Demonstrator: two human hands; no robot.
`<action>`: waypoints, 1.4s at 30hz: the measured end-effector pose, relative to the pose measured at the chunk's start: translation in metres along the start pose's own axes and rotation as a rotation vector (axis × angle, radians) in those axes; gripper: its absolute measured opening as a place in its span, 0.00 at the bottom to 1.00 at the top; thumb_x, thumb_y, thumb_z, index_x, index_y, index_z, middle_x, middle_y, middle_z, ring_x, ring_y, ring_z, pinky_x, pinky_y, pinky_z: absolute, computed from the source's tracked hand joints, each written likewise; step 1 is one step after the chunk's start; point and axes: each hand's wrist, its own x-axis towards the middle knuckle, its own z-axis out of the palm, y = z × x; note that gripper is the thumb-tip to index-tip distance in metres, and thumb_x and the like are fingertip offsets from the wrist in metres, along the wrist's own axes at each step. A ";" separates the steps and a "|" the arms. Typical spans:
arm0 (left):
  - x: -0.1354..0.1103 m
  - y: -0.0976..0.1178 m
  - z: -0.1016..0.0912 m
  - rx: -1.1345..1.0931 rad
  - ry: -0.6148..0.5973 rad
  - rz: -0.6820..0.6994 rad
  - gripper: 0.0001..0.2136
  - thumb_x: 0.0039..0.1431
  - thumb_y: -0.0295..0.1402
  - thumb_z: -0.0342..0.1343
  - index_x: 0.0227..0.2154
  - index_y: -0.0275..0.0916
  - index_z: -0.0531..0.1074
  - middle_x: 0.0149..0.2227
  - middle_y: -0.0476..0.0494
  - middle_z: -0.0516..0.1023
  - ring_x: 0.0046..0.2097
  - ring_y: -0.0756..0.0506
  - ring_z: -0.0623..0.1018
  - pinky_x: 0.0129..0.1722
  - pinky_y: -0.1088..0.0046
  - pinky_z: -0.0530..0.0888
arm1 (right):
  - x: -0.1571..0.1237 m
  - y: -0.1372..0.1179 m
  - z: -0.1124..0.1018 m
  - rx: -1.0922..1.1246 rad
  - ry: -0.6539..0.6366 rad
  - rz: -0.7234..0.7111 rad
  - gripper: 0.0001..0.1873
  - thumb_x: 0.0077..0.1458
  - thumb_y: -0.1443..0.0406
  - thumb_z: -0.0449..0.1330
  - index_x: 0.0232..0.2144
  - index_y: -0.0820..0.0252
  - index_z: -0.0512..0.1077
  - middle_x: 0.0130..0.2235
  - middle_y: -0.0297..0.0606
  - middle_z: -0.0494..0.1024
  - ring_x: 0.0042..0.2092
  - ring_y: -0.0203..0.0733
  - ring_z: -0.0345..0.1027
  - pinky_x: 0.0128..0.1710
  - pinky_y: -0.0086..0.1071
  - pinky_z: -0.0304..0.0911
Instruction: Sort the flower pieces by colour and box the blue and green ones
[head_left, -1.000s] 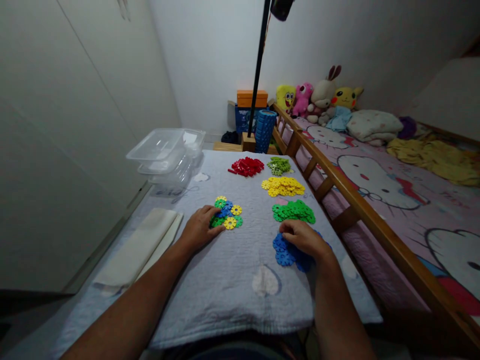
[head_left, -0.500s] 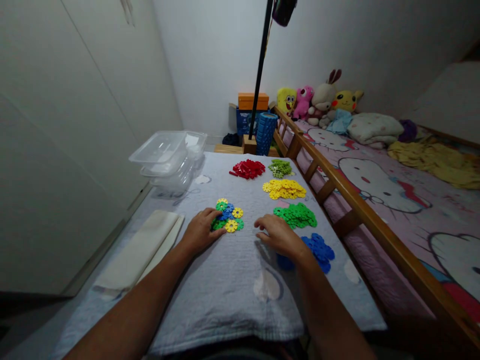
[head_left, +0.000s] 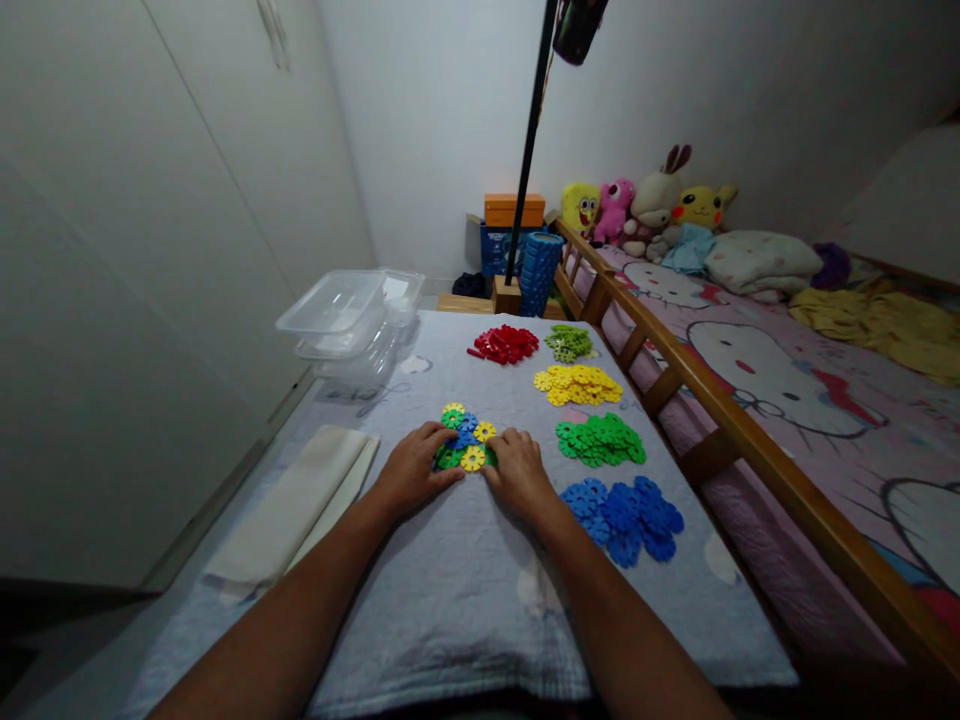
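A small flat cluster of joined flower-shaped discs (head_left: 466,441), yellow, green and blue, lies on the pale quilted cloth (head_left: 465,570). My left hand (head_left: 411,472) rests on its left edge with fingers curled over the discs. My right hand (head_left: 517,470) presses against the cluster's right side, fingers closed together; whether a loose disc is in them is hidden. Sorted piles lie to the right: blue discs (head_left: 626,506), green discs (head_left: 601,440), yellow discs (head_left: 577,383), light green discs (head_left: 569,342) and red discs (head_left: 504,343).
Stacked clear plastic containers (head_left: 351,322) stand at the back left. A folded white cloth (head_left: 292,505) lies to the left. A wooden bed rail (head_left: 720,420) runs along the right, a black pole (head_left: 529,150) rises at the back, plush toys (head_left: 645,200) sit beyond.
My right hand left the blue pile and moved left to the mixed cluster's right edge. My left hand stayed on the cluster. The view shifted slightly.
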 end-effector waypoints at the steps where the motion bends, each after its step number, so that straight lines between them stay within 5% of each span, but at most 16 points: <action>1: 0.000 0.000 0.001 0.002 0.004 -0.001 0.23 0.53 0.39 0.66 0.51 0.41 0.74 0.51 0.38 0.75 0.52 0.38 0.77 0.53 0.60 0.74 | 0.000 0.001 0.000 0.007 -0.001 0.003 0.15 0.58 0.63 0.61 0.48 0.56 0.72 0.50 0.45 0.73 0.53 0.52 0.62 0.51 0.41 0.57; 10: 0.004 0.007 0.010 0.041 0.034 -0.048 0.24 0.52 0.40 0.67 0.51 0.42 0.73 0.51 0.39 0.76 0.51 0.37 0.77 0.52 0.59 0.74 | 0.000 0.004 0.002 0.120 0.024 0.006 0.20 0.55 0.67 0.59 0.51 0.59 0.70 0.51 0.44 0.74 0.53 0.50 0.61 0.53 0.40 0.56; 18: 0.005 0.012 0.014 0.072 0.029 -0.091 0.23 0.53 0.40 0.66 0.51 0.40 0.73 0.51 0.38 0.75 0.51 0.38 0.77 0.53 0.60 0.74 | -0.001 0.008 -0.011 -0.025 0.061 0.069 0.16 0.55 0.62 0.61 0.46 0.58 0.74 0.47 0.45 0.74 0.51 0.51 0.61 0.51 0.40 0.55; 29: 0.003 0.011 0.011 0.066 0.021 -0.055 0.22 0.54 0.40 0.63 0.51 0.39 0.73 0.52 0.37 0.75 0.50 0.37 0.77 0.51 0.59 0.74 | -0.012 0.091 -0.057 -0.121 0.324 0.399 0.17 0.55 0.61 0.62 0.47 0.58 0.76 0.47 0.45 0.74 0.50 0.52 0.62 0.49 0.40 0.55; 42: -0.001 0.002 0.013 0.017 0.024 0.035 0.22 0.54 0.30 0.55 0.53 0.37 0.72 0.53 0.36 0.74 0.53 0.38 0.76 0.56 0.59 0.72 | -0.022 0.117 -0.062 -0.180 0.250 0.515 0.17 0.56 0.62 0.62 0.49 0.55 0.76 0.49 0.46 0.74 0.51 0.54 0.63 0.47 0.41 0.57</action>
